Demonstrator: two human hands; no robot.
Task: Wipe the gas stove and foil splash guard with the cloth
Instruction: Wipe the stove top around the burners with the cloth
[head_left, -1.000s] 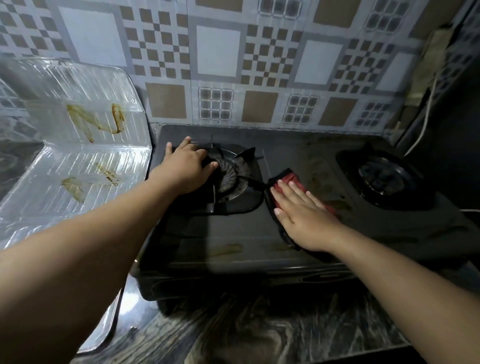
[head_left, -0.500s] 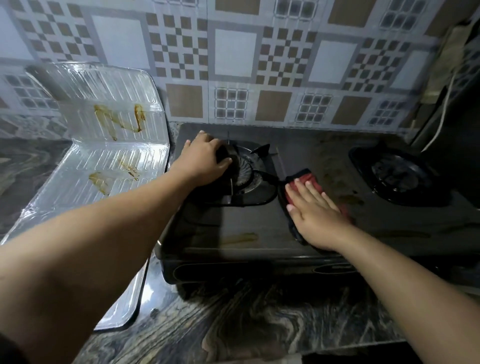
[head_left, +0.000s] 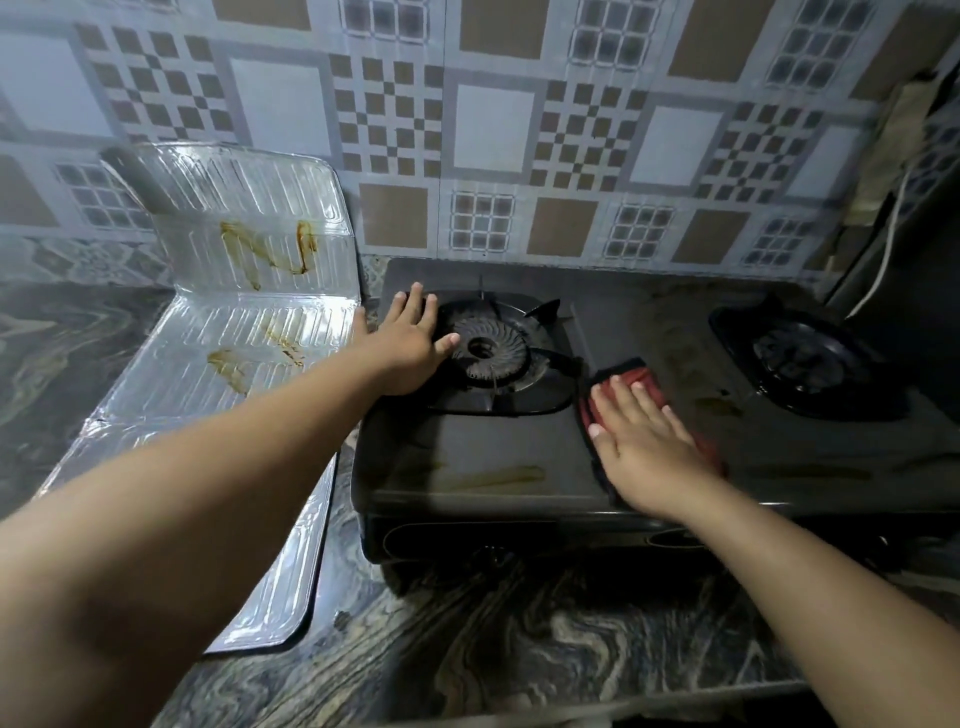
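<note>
A view from above and behind two bare forearms reaching over a kitchen worktop (head_left: 519, 660) of dark, swirled stone. A black two-burner gas stove (head_left: 467, 447) sits on the worktop against a wall of grey, white and brown patterned tiles (head_left: 493, 124).

The left hand (head_left: 410, 343) lies flat on the stove's left rear corner, fingers straight and slightly spread, thumb pointing toward the left burner (head_left: 488, 348) and nearly touching its ring. It holds nothing.

The right hand (head_left: 644, 441) presses palm-down on a red cloth (head_left: 636, 376), fingers straight and close together. The cloth lies on the stove top between the two burners, just right of the left burner's pan support. Its red edge shows beyond the fingertips and along both sides of the hand; the rest is hidden under the palm.

The right burner (head_left: 810, 358) sits well apart, near the stove's right end, in shadow. A yellowish-brown smear (head_left: 498, 475) streaks the stove top near its front edge, in front of the left burner.

Left of the stove, touching or just beside its edge, a ribbed foil splash guard (head_left: 218, 395) lies mostly flat on the worktop, with its far panel tilted up against the wall. Brown greasy streaks (head_left: 270, 249) mark the raised panel, and more stains mark the flat part.

A pale cord (head_left: 888, 249) hangs down at the far right.
</note>
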